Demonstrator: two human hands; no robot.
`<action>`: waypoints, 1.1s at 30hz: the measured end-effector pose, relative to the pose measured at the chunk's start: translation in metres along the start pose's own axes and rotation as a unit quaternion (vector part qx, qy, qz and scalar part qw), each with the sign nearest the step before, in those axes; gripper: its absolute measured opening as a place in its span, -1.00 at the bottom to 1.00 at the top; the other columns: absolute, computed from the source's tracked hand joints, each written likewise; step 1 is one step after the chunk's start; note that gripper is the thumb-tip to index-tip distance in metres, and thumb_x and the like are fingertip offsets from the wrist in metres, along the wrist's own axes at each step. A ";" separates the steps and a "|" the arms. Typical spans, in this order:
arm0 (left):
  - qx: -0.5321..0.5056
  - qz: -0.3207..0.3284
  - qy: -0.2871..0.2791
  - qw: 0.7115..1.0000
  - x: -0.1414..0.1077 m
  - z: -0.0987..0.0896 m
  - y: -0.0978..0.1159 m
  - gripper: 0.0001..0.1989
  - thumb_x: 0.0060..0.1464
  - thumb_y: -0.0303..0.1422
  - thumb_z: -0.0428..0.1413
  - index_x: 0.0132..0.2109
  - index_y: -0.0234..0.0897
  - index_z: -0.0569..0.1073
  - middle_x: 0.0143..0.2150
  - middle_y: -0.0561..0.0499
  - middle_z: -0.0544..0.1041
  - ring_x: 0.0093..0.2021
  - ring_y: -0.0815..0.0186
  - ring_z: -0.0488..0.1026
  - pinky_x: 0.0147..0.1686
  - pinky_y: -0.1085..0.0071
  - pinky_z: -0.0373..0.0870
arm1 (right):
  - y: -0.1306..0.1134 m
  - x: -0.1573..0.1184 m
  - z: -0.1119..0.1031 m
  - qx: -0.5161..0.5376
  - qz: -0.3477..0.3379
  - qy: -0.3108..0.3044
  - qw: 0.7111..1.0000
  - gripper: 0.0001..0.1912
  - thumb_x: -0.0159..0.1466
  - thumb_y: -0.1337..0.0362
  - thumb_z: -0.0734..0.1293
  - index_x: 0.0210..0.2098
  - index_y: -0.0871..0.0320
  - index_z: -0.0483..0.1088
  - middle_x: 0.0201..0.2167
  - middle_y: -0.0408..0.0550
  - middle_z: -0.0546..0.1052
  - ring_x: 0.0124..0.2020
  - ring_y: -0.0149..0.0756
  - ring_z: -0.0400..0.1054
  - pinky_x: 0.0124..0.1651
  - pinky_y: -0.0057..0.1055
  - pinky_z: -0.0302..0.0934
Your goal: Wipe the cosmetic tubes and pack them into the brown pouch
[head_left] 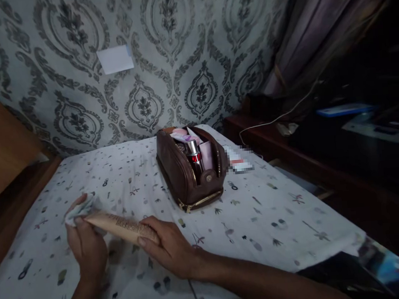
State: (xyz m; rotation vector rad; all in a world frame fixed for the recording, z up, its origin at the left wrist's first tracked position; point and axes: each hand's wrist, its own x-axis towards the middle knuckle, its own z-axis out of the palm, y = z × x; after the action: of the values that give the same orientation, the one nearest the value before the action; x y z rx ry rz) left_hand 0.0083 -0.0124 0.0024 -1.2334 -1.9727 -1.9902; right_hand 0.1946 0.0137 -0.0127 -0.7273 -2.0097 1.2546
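While the tan tube [121, 227] is gripped near one end by the right hand [172, 246], its other end is held at the left hand [86, 241], where a pale cloth [83, 208] is pinched too, all just above the patterned sheet [263, 213]; the open brown bag [176, 169], stuffed with a bottle [194, 159] and other bits, is sat beyond the hands

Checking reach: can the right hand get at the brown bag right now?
Probably yes: only patterned cloth lies between the right hand and brown bag, though the fingers hold a tube.
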 end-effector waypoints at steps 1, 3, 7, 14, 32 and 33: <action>0.015 0.022 -0.012 1.000 -0.002 0.000 -0.001 -0.49 0.32 -0.01 -0.13 0.12 -0.28 0.44 -0.03 -0.07 0.50 -0.03 0.19 0.41 0.10 0.24 0.27 | -0.001 -0.001 0.000 -0.003 0.001 0.003 1.000 -0.64 0.37 -0.01 0.19 -0.10 0.13 0.41 -0.38 -0.11 0.46 -0.35 -0.28 0.34 -0.25 -0.37 0.15; 0.030 0.037 -0.030 0.998 -0.004 0.000 -0.002 -0.47 0.27 0.05 -0.08 0.04 -0.29 0.46 -0.05 -0.09 0.52 -0.06 0.16 0.43 0.03 0.23 0.31 | -0.001 -0.002 -0.001 -0.007 0.008 0.006 1.000 -0.64 0.37 0.00 0.19 -0.09 0.13 0.41 -0.39 -0.11 0.45 -0.35 -0.27 0.34 -0.23 -0.36 0.16; 0.055 0.005 -0.053 0.997 -0.004 0.001 -0.003 -0.59 0.22 0.00 0.01 -0.11 -0.27 0.46 -0.17 -0.05 0.52 -0.16 0.19 0.43 -0.13 0.29 0.32 | 0.005 0.001 0.003 0.032 0.051 -0.004 0.998 -0.61 0.35 -0.06 0.22 -0.15 0.13 0.43 -0.41 -0.12 0.42 -0.37 -0.29 0.32 -0.28 -0.37 0.16; 0.043 -0.089 -0.040 0.994 0.001 0.000 0.003 -0.62 0.23 -0.06 0.03 -0.06 -0.25 0.52 -0.35 0.07 0.42 -0.37 0.31 0.31 -0.34 0.40 0.26 | 0.021 0.018 0.014 0.432 0.315 -0.132 0.835 -0.61 0.28 -0.11 0.24 -0.31 0.12 0.33 -0.62 -0.24 0.34 -0.69 -0.46 0.16 -0.64 -0.53 -0.02; -0.050 -0.039 -0.140 0.988 -0.011 0.005 -0.011 -0.45 0.34 -0.14 0.02 0.39 -0.20 0.29 0.43 -0.10 0.30 0.41 0.18 0.25 0.39 0.27 0.16 | 0.009 0.011 0.004 0.333 0.145 -0.017 0.931 -0.44 0.23 -0.13 0.39 0.12 -0.02 0.37 -0.10 -0.13 0.54 -0.05 -0.25 0.37 -0.01 -0.39 0.25; -0.046 -0.025 -0.139 0.989 -0.011 0.005 -0.013 -0.46 0.34 -0.16 0.02 0.38 -0.19 0.30 0.42 -0.11 0.31 0.41 0.19 0.25 0.38 0.29 0.18 | 0.010 0.010 0.004 0.328 0.141 -0.018 0.934 -0.42 0.24 -0.14 0.38 0.15 -0.03 0.35 -0.04 -0.11 0.53 0.01 -0.23 0.37 0.04 -0.36 0.25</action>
State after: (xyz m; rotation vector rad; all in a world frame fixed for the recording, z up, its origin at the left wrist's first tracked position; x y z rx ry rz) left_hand 0.0104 -0.0106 -0.0149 -1.5743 -2.0682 -2.0496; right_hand 0.1860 0.0229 -0.0204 -0.6641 -1.3871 1.9753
